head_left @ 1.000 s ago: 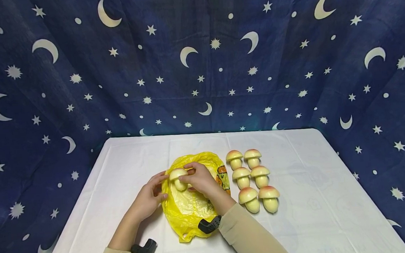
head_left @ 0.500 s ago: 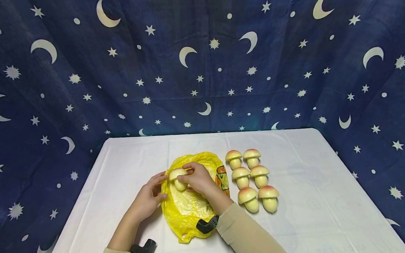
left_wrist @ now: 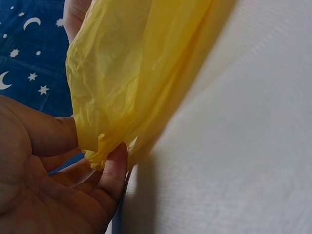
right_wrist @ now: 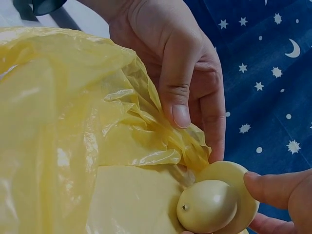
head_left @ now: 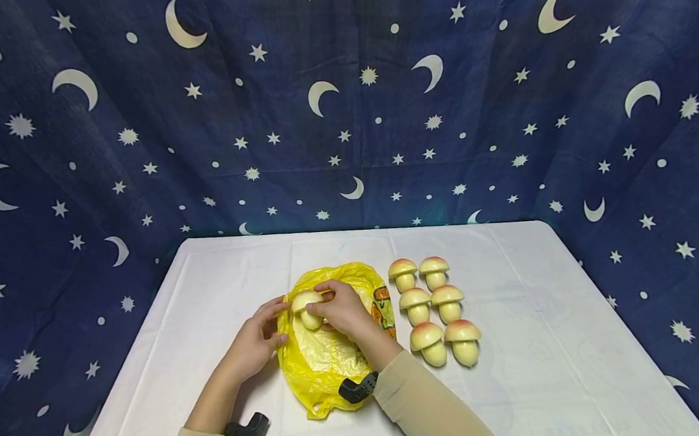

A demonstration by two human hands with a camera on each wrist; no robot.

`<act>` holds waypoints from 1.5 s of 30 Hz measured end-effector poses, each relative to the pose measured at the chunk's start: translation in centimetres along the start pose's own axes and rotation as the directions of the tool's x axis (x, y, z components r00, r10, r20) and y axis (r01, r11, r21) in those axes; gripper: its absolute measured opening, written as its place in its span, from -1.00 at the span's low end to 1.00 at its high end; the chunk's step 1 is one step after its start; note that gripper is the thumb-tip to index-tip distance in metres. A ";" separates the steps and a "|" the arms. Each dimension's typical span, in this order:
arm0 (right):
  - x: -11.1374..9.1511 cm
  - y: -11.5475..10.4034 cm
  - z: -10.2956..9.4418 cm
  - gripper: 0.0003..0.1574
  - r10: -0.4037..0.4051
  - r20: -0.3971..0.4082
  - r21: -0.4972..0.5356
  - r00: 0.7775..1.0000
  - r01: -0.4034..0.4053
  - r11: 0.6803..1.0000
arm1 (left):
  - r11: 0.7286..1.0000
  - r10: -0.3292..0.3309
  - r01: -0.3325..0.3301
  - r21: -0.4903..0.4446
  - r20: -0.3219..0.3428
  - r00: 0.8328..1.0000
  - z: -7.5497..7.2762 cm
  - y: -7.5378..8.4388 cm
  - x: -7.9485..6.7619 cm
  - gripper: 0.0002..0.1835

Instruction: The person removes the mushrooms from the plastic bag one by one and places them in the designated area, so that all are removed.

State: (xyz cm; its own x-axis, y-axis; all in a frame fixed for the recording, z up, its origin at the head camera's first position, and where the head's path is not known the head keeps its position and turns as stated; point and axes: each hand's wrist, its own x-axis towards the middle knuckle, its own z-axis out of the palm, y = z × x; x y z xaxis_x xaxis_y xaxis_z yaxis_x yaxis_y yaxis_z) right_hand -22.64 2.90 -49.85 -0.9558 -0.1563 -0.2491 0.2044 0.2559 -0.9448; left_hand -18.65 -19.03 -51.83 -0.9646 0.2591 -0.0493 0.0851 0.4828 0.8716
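A yellow plastic bag (head_left: 304,386) lies spread on the table with its mouth wide. My left hand (head_left: 254,342) pinches the bag's left rim between thumb and fingers; the left wrist view shows the thin film (left_wrist: 112,63) bunched there. Inside the mouth, near that rim, my right hand (head_left: 346,312) holds a toy mushroom (head_left: 307,301) by thumb and fingers. In the right wrist view the mushroom (right_wrist: 209,207) shows its pale rounded stem and cap, beside the bag's gathered edge. Some of the right hand's fingers are hidden behind it.
Right of the bag, several similar mushrooms (head_left: 418,305) with reddish cap tops lie in two columns. A white cloth (head_left: 550,339) covers the table. A dark blue curtain (head_left: 341,109) with moons and stars hangs behind and at both sides. Each wrist wears a black device (head_left: 247,428).
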 end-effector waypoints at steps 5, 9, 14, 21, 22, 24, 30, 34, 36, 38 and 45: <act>-0.1 0.1 -0.1 -0.42 -0.003 -0.003 0.002 1.000 0.003 1.000 | 1.000 0.006 -0.006 0.001 -0.001 1.000 0.0 0.1 0.0 -0.39; -0.2 0.1 -0.2 -0.42 -0.001 0.003 0.008 1.000 0.001 1.000 | 1.000 0.007 -0.007 0.003 -0.002 1.000 0.0 0.0 0.0 -0.39; -0.5 -0.1 -0.4 -0.42 -0.001 0.009 0.029 1.000 0.001 1.000 | 1.000 0.008 -0.008 -0.005 0.000 1.000 0.0 0.0 0.0 -0.37; -0.6 -0.1 -0.8 -0.43 -0.009 0.008 0.025 1.000 0.009 1.000 | 1.000 0.008 -0.008 -0.009 0.001 1.000 0.1 -0.1 0.0 -0.37; -0.7 -0.1 -0.8 -0.42 -0.011 0.009 0.025 1.000 0.011 1.000 | 1.000 0.009 -0.009 -0.011 0.002 1.000 0.1 -0.1 0.0 -0.37; -0.8 -0.2 -0.9 -0.43 -0.009 0.009 0.026 1.000 0.009 1.000 | 1.000 0.011 -0.010 -0.017 0.005 1.000 0.1 -0.1 0.0 -0.37; -1.2 -0.4 -1.4 -0.42 -0.003 0.001 0.023 1.000 0.003 1.000 | 1.000 0.003 -0.003 -0.015 0.006 1.000 0.1 0.0 0.0 -0.38; -1.4 -0.6 -1.7 -0.40 -0.009 0.000 0.037 1.000 0.009 0.999 | 1.000 -0.001 0.001 -0.002 0.001 1.000 0.1 0.1 0.0 -0.38; -1.5 -0.6 -1.9 -0.40 -0.015 -0.004 0.049 1.000 0.015 0.999 | 1.000 0.002 -0.002 0.005 0.001 1.000 0.1 0.1 -0.1 -0.39; -1.6 -0.7 -2.1 -0.41 -0.017 -0.010 0.063 1.000 0.018 0.998 | 1.000 0.002 -0.002 0.003 0.000 1.000 0.1 0.2 -0.1 -0.39; -2.1 -0.9 -3.1 -0.39 -0.030 -0.011 0.111 0.999 0.032 0.993 | 1.000 -0.001 0.001 0.006 -0.002 1.000 0.2 0.2 -0.1 -0.38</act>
State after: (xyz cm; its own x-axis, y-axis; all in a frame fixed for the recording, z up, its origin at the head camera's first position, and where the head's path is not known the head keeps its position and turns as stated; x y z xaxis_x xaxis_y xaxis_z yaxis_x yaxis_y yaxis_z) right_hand -21.51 5.97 -47.85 -0.9639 -0.1533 -0.2179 0.1964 0.1433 -0.9700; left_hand -18.49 -18.79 -51.71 -0.9652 0.2570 -0.0489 0.0859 0.4877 0.8688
